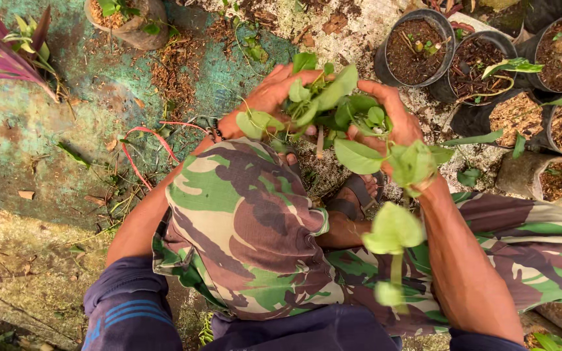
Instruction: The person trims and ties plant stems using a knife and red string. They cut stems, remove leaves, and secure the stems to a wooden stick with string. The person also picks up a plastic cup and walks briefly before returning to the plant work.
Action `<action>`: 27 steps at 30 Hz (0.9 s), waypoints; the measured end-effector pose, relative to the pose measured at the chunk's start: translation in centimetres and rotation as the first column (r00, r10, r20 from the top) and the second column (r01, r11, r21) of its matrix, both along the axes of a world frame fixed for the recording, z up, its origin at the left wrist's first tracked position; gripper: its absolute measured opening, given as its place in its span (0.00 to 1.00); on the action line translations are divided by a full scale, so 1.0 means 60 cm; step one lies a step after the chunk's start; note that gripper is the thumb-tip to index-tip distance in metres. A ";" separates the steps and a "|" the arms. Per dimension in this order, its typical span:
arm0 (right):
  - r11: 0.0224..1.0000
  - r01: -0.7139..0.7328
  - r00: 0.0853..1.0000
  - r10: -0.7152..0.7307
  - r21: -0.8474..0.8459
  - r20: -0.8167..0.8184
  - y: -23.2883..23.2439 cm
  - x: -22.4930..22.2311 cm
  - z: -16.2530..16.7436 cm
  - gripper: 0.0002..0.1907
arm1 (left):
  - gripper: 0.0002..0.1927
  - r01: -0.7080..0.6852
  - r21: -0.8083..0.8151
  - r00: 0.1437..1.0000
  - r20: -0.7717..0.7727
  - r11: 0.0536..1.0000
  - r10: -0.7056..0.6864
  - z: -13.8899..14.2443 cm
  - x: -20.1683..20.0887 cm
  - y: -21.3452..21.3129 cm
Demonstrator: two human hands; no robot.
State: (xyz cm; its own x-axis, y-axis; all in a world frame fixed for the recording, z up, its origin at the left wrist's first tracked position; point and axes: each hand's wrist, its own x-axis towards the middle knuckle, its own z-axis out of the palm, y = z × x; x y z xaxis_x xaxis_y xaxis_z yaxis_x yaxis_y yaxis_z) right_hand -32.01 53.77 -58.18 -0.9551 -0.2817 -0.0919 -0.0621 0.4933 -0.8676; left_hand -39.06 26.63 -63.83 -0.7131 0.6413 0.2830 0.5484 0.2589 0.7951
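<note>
Both hands, left hand (269, 94) and right hand (395, 120), clasp a leafy green plant (339, 107).

Leaves of the green plant cutting (349, 114) cover most of the right hand (391, 120), and its fingertips are lost among them. The left hand (269, 97) has its palm turned away, grip unclear. A blurred leaf (393, 229) hangs close to the lens. At the upper right, black pots (417, 45) run off the frame; the purple-leaved plant (8, 52) is clipped at the upper left.
</note>
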 end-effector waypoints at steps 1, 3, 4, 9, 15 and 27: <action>0.999 -0.013 1.000 0.014 0.050 -0.020 0.002 -0.001 0.003 0.36 | 0.45 -0.023 -0.014 0.999 -0.044 1.000 0.022 0.002 0.005 0.002; 0.988 -0.023 0.998 0.033 0.155 -0.060 0.009 -0.001 0.004 0.34 | 0.41 -0.090 0.091 0.993 -0.073 0.992 0.097 0.000 0.019 0.009; 0.999 -0.020 0.998 0.023 0.050 -0.053 0.014 -0.002 0.003 0.33 | 0.39 -0.119 0.146 0.987 -0.087 0.982 0.132 -0.003 0.026 0.013; 0.979 0.154 0.986 -0.144 -0.132 0.080 0.026 0.009 -0.027 0.27 | 0.29 -0.226 0.195 0.934 -0.233 0.954 0.269 -0.026 0.060 0.025; 0.994 0.061 0.996 -0.066 -0.087 -0.053 0.030 0.020 -0.038 0.29 | 0.20 -0.351 0.282 0.915 -0.099 0.893 0.391 -0.042 0.041 0.065; 0.948 -0.078 0.878 0.212 0.310 -0.429 0.008 -0.034 0.064 0.26 | 0.19 -0.332 0.267 0.925 -0.093 0.905 0.367 -0.052 -0.039 0.093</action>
